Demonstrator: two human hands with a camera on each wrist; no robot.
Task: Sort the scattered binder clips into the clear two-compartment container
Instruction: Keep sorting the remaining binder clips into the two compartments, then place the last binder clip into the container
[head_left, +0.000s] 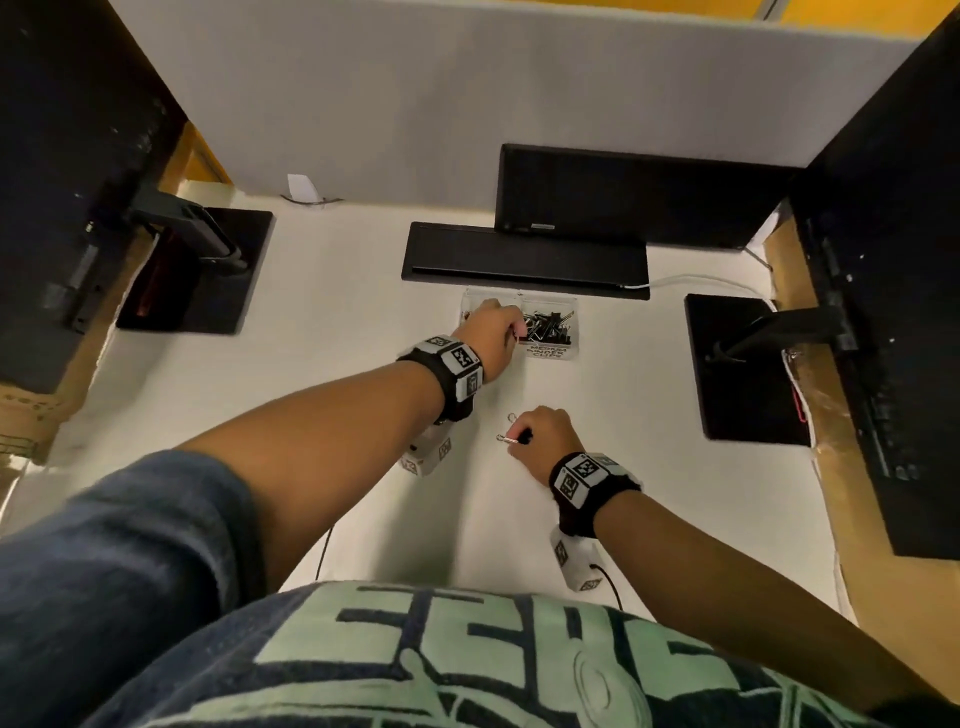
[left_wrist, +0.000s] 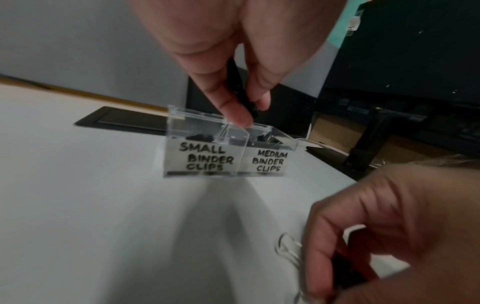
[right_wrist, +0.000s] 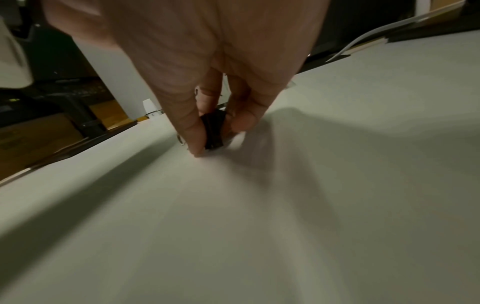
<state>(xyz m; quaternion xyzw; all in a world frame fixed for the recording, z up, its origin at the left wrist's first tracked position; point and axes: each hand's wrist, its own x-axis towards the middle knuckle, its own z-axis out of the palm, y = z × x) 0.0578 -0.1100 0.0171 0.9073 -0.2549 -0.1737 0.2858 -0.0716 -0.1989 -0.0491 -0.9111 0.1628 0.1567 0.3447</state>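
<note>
The clear two-compartment container (head_left: 551, 354) stands at the middle of the white table, its front wall (left_wrist: 205, 158) labelled SMALL BINDER CLIPS on the left and MEDIUM BINDER CLIPS on the right. Several black clips (head_left: 548, 325) lie in the medium side. My left hand (left_wrist: 250, 111) hovers over the rim near the divider and pinches a black binder clip (left_wrist: 237, 82). In the head view this hand (head_left: 506, 325) covers the small side. Nearer to me, my right hand (right_wrist: 215, 135) pinches another black clip (right_wrist: 213, 131) that touches the table, and its wire handles (head_left: 506, 437) stick out to the left.
A flat black slab (head_left: 524, 257) and a dark monitor (head_left: 623, 192) sit just behind the container. Black monitor bases stand at the left (head_left: 197, 270) and right (head_left: 748, 369). A white cable (head_left: 701, 280) runs at the back right. A grey partition closes the far side.
</note>
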